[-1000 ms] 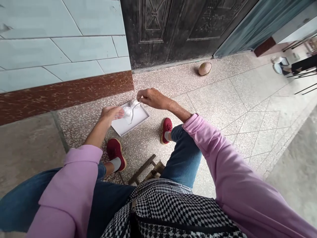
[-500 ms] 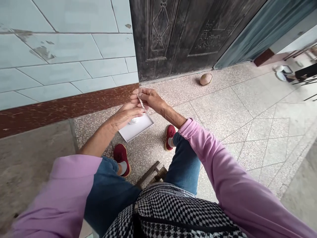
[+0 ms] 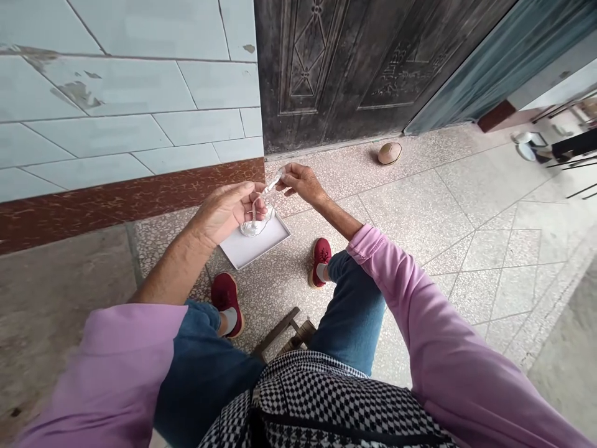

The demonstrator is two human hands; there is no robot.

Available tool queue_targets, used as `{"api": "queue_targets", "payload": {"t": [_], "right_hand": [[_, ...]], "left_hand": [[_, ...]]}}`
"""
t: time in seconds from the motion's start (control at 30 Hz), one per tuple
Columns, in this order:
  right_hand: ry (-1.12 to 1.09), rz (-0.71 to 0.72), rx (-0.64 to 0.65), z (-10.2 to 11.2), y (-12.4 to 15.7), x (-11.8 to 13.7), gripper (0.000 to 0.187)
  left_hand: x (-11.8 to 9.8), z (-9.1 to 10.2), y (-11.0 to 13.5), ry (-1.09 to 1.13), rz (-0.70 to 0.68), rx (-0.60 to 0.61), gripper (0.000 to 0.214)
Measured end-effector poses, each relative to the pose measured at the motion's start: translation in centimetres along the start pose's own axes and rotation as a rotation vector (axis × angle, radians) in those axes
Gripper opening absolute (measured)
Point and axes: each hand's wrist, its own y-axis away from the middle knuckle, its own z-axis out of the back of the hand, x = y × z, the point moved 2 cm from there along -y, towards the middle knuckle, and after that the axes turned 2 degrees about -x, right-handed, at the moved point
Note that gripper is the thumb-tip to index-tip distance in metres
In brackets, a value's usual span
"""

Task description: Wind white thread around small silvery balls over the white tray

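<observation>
A thin white strip (image 3: pixel 272 183), perhaps ribbon or cord, spans the gap between my two hands. My right hand (image 3: pixel 302 182) pinches one part of it between thumb and fingers. My left hand (image 3: pixel 227 210) has its palm turned up, thumb and forefinger closed on the strip, the other fingers loosely curled. From there the strip hangs down past the fingertips. Below lies a white bundle (image 3: pixel 253 228), its material too small to make out, in a shallow white tray (image 3: pixel 267 246) on the floor. My left hand hides the tray's far left part.
My red shoes (image 3: pixel 227 297) stand on either side of the tray's near edge. A low wooden stool (image 3: pixel 280 331) shows between my legs. Ahead are a tiled wall (image 3: pixel 140 87) and a dark carved door (image 3: pixel 336 74). A round tan object (image 3: pixel 389 153) rests by the door.
My hands have moved apart, right hand to the right, left hand slightly left and rolled palm up. The strip now stretches between them, and more of the white bundle shows.
</observation>
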Motion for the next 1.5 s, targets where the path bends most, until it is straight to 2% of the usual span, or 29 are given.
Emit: {"api": "queue_targets", "payload": {"t": [0.23, 0.43, 0.6, 0.73, 0.83, 1.0, 1.13, 1.27, 1.4, 1.5], "right_hand": [[0.057, 0.032, -0.010, 0.8, -0.3, 0.1, 0.017], [0.153, 0.041, -0.007, 0.9, -0.2, 0.1, 0.032], [0.277, 0.125, 0.051, 0.5, 0.0, 0.0, 0.035], [0.396, 0.214, 0.029, 0.6, -0.3, 0.1, 0.034], [0.416, 0.237, 0.057, -0.1, -0.2, 0.3, 0.033], [0.225, 0.029, 0.276, -3.0, 1.8, 0.6, 0.040], [0.169, -0.062, 0.462, -5.4, 4.7, 1.3, 0.034], [0.209, 0.011, 0.573, -6.5, 7.0, 2.1, 0.031], [0.226, 0.095, 0.671, -6.2, 8.2, 2.5, 0.022], [0.241, 0.149, 0.787, -5.9, 8.8, 2.3, 0.024]], "left_hand": [[0.1, -1.2, 0.6, -0.154, 0.030, 0.041, 0.050], [-1.5, 0.0, 1.2, -0.149, -0.056, -0.081, 0.032], [-2.2, -0.2, 1.4, -0.084, -0.080, -0.080, 0.028], [-2.1, 0.5, 0.9, -0.054, -0.094, -0.057, 0.033], [-2.3, 1.6, 0.2, -0.058, -0.153, -0.105, 0.035], [-3.0, 1.9, -0.7, -0.055, -0.284, -0.218, 0.045], [-2.4, 1.2, -1.6, -0.040, -0.352, -0.232, 0.047], [-1.5, 1.3, -2.6, -0.098, -0.389, -0.213, 0.047], [-1.2, 2.3, -2.6, -0.169, -0.354, -0.273, 0.047], [-1.4, 3.0, -2.0, -0.218, -0.345, -0.283, 0.058]]}}
